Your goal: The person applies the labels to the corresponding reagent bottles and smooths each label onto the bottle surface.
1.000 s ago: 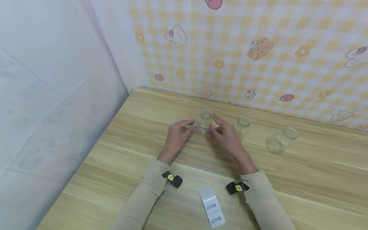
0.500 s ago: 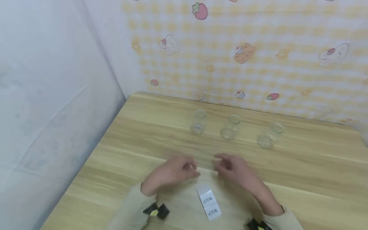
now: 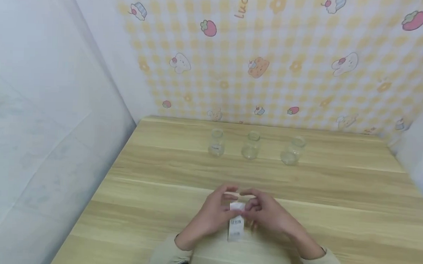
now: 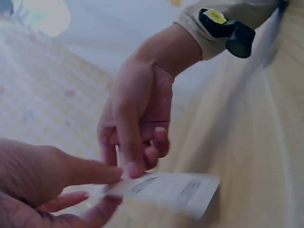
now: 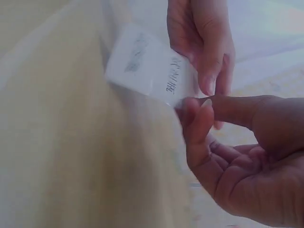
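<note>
A white sheet of labels point(image 3: 236, 228) with dark handwritten characters is held up between both hands, low in the middle of the head view. My left hand point(image 3: 213, 213) pinches its upper end between thumb and fingers. From the other side, my right hand point(image 3: 271, 215) pinches the same end with thumb and index finger, its other fingers curled. In the right wrist view the two thumbs meet near one edge of the label sheet point(image 5: 142, 64), and the rest sticks out free. The pinched edge is partly hidden by fingers.
Three open glass jars stand in a row at the back of the wooden table point(image 3: 154, 161): a left jar point(image 3: 217, 140) bearing a label, a middle jar point(image 3: 251, 145) and a right jar point(image 3: 293, 150). Behind them hangs a yellow checked cloth point(image 3: 286, 84).
Both hands have let go of the left jar and drawn back towards the body. They have picked up the label sheet, which lay on the table. The head view has tilted up.
</note>
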Demonstrator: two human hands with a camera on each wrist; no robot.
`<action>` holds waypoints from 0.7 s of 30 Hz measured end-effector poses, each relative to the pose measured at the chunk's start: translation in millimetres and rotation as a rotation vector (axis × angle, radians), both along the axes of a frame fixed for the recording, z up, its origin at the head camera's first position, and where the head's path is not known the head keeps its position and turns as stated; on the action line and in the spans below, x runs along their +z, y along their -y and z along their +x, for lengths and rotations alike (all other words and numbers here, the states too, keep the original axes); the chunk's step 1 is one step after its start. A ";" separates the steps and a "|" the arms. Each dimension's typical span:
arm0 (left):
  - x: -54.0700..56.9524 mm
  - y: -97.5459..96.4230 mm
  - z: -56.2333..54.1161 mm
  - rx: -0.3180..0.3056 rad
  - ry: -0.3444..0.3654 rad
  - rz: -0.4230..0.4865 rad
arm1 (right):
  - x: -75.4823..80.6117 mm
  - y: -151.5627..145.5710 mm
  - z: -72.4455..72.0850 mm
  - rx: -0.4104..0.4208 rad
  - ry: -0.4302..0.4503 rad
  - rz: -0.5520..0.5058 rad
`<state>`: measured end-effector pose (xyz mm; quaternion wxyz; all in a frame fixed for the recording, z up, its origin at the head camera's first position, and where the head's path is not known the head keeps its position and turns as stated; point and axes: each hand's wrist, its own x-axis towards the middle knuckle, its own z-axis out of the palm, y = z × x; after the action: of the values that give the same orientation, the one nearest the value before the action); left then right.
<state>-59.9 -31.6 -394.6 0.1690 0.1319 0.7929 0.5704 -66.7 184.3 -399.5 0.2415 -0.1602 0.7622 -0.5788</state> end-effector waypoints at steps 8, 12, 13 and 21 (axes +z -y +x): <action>84.5 -17.4 -7.3 0.059 -0.211 0.198 | 72.8 -23.0 -4.1 -0.209 -0.350 -0.253; 108.0 -22.3 -5.6 0.139 -0.280 0.311 | 94.1 -24.9 3.0 -0.256 -0.392 -0.301; 110.2 -23.5 -4.8 0.162 -0.289 0.341 | 96.7 -25.0 5.8 -0.243 -0.389 -0.289; 104.4 -33.7 -0.8 0.222 -0.433 0.460 | 101.5 -27.9 18.5 -0.178 -0.406 -0.184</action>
<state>-60.7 2.1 -290.2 -0.1009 0.1977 0.6704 0.7080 -48.2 212.2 -298.0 0.0158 -0.2267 0.7502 -0.6209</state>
